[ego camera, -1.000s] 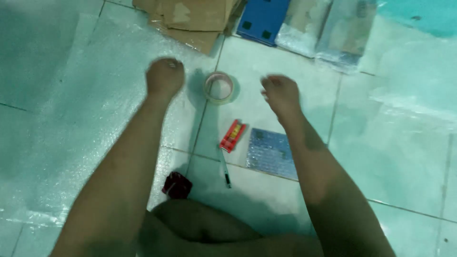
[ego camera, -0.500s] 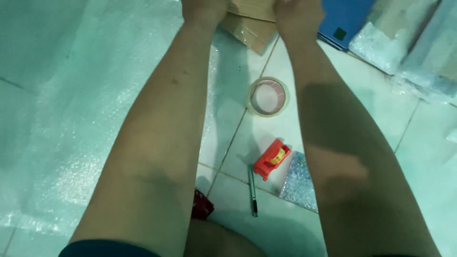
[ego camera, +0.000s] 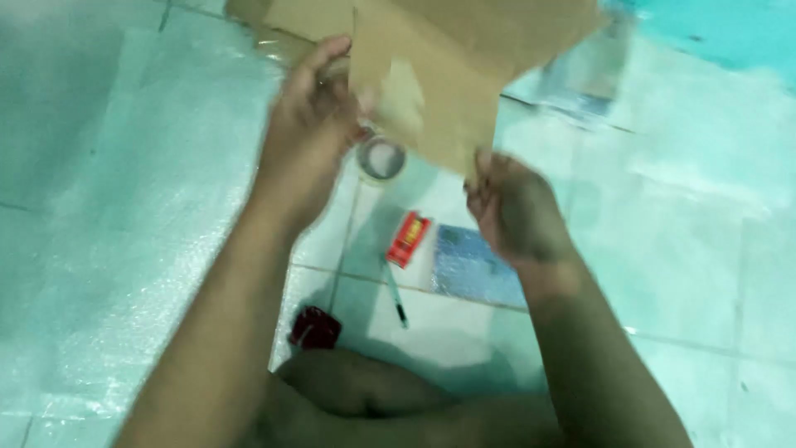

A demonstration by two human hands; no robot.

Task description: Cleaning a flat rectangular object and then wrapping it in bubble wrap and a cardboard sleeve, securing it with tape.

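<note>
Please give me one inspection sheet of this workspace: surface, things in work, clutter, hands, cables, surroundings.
Surface: pale green tiled floor, clear bubble-wrap sheet at left.
Job's things: flat brown cardboard piece, lifted.
Clutter: clear tape roll, small red box, pen, shiny blue padded pouch, dark red object.
Grippers: left hand and right hand grip the cardboard edges.
Cables: nothing seen.
Surroundings: blurred packets behind.

Pale tiled floor (ego camera: 696,249); soft glare
</note>
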